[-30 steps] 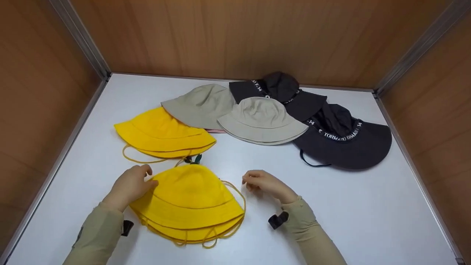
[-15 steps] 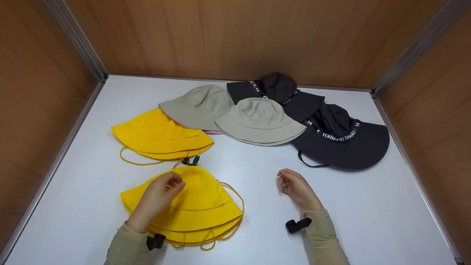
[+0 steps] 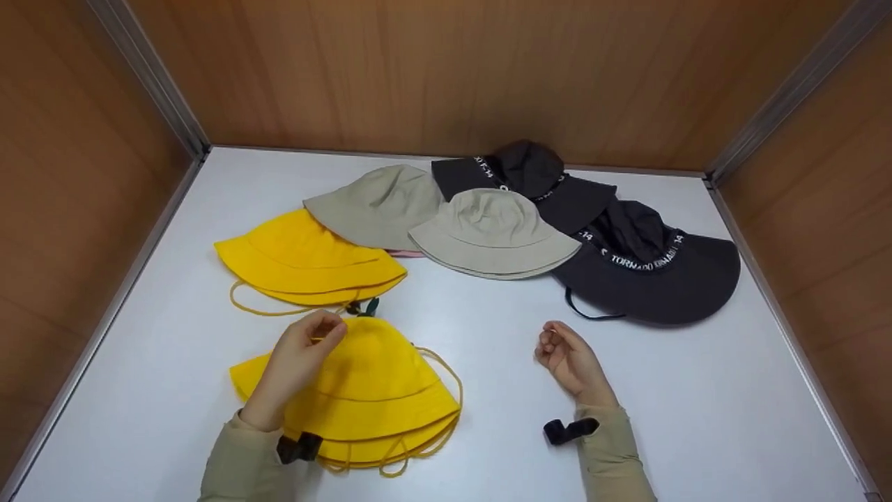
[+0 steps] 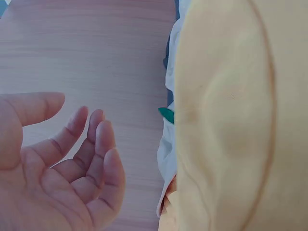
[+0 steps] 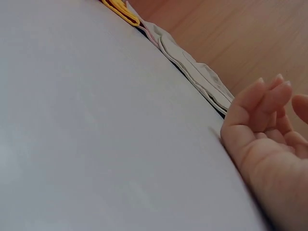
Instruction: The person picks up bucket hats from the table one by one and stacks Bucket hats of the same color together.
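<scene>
In the head view a yellow bucket hat lies flat at the front, its thin cords looping out past the brim and a green leaf tip at its crown. My left hand hovers over the left part of this hat, fingers loosely curled around nothing. The left wrist view shows the same hand with thumb and fingers apart, beside the yellow hat. To the right of the hat, my right hand is held over the white table, fingers loosely bent and holding nothing; its palm shows in the right wrist view.
Behind lie another yellow hat, two beige bucket hats, one at left and one in the middle, and two dark lettered hats, one at the back and one at right. Wooden panels enclose the white table.
My left hand has left the hat's left edge and moved right, over the hat. My right hand has drawn away to the right. The hats lie as before.
</scene>
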{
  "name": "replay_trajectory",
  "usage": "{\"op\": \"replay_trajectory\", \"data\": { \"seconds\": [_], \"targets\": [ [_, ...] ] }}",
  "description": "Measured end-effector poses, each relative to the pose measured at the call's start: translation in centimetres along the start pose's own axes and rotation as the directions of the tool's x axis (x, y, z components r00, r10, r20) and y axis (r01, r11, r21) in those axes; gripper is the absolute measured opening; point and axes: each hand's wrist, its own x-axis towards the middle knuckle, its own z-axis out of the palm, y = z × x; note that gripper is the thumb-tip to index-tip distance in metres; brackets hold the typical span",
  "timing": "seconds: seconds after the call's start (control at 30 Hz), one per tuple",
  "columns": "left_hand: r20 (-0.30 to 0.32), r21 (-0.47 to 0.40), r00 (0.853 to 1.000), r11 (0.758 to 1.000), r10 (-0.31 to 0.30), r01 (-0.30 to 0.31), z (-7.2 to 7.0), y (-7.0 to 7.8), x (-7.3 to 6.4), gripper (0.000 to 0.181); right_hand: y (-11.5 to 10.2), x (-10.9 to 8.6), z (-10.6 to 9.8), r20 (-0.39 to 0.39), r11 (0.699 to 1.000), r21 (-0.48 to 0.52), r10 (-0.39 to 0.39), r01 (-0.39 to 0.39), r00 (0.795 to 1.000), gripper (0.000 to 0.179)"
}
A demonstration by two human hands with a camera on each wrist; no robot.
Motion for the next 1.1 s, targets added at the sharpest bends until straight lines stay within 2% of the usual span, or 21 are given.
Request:
{"op": "replay_trajectory", "data": {
  "seconds": [0.1, 0.2, 0.33, 0.4, 0.5, 0.57, 0.7, 0.77, 0.83, 0.9, 0.97, 1.0, 1.03, 1.1],
  "targets": [
    [-0.008, -0.033, 1.0, 0.999, -0.003, 0.003, -1.4, 0.1, 1.0, 0.03, 0.1, 0.1, 0.1, 0.004, 1.0, -0.015, -0.001, 0.001, 1.0, 0.043],
    [0.0, -0.115, 1.0, 0.993, -0.021, 0.021, -3.0, -0.1, 2.1, 0.037, 0.1, 0.0, 0.1, -0.001, 1.0, -0.029, -0.002, 0.002, 1.0, 0.044],
    [-0.016, -0.245, 0.997, 0.967, -0.078, 0.072, -5.0, -0.6, 3.7, 0.041, 0.1, 0.0, 0.1, -0.01, 1.0, -0.031, -0.008, 0.007, 1.0, 0.043],
    [-0.037, -0.28, 0.993, 0.955, -0.115, 0.101, -5.9, -0.9, 4.6, 0.044, 0.0, 0.0, 0.1, -0.012, 0.999, -0.034, -0.013, 0.013, 1.0, 0.042],
    [-0.063, -0.311, 0.981, 0.937, -0.184, 0.156, -6.9, -1.4, 6.0, 0.053, 0.0, 0.1, 0.1, -0.016, 0.999, -0.037, -0.019, 0.018, 1.0, 0.042],
    [-0.056, -0.324, 0.97, 0.923, -0.236, 0.206, -7.6, -2.0, 6.9, 0.06, 0.0, 0.1, 0.1, -0.018, 0.999, -0.04, -0.017, 0.016, 1.0, 0.042],
    [-0.01, -0.393, 0.936, 0.862, -0.352, 0.32, -8.7, -3.4, 8.0, 0.069, 0.1, 0.2, 0.3, -0.024, 0.999, -0.044, -0.007, 0.006, 1.0, 0.041],
    [0.033, -0.446, 0.916, 0.814, -0.4, 0.372, -9.2, -4.0, 8.4, 0.074, 0.2, 0.2, 0.3, -0.03, 0.999, -0.041, -0.005, 0.004, 1.0, 0.041],
    [0.088, -0.526, 0.895, 0.742, -0.438, 0.415, -9.4, -4.3, 8.6, 0.078, 0.2, 0.2, 0.4, -0.037, 0.999, -0.038, -0.009, 0.007, 0.999, 0.041],
    [0.149, -0.614, 0.871, 0.647, -0.468, 0.453, -9.5, -4.5, 8.8, 0.082, 0.2, 0.2, 0.4, -0.044, 0.999, -0.032, -0.01, 0.009, 0.999, 0.04],
    [0.207, -0.673, 0.839, 0.549, -0.504, 0.496, -9.6, -4.6, 8.9, 0.082, 0.2, 0.1, 0.4, -0.041, 1.0, -0.022, -0.01, 0.009, 0.999, 0.04],
    [0.228, -0.713, 0.825, 0.488, -0.518, 0.504, -9.5, -4.6, 8.9, 0.082, 0.2, 0.1, 0.3, -0.038, 1.0, -0.019, -0.01, 0.01, 0.999, 0.04],
    [0.243, -0.74, 0.812, 0.439, -0.531, 0.509, -9.4, -4.6, 9.0, 0.08, 0.2, 0.1, 0.3, -0.032, 1.0, -0.022, -0.012, 0.011, 0.999, 0.04],
    [0.262, -0.785, 0.792, 0.355, -0.552, 0.508, -9.2, -4.6, 9.2, 0.078, 0.1, 0.0, 0.3, -0.019, 1.0, -0.026, -0.016, 0.016, 1.0, 0.041]
  ]
}}
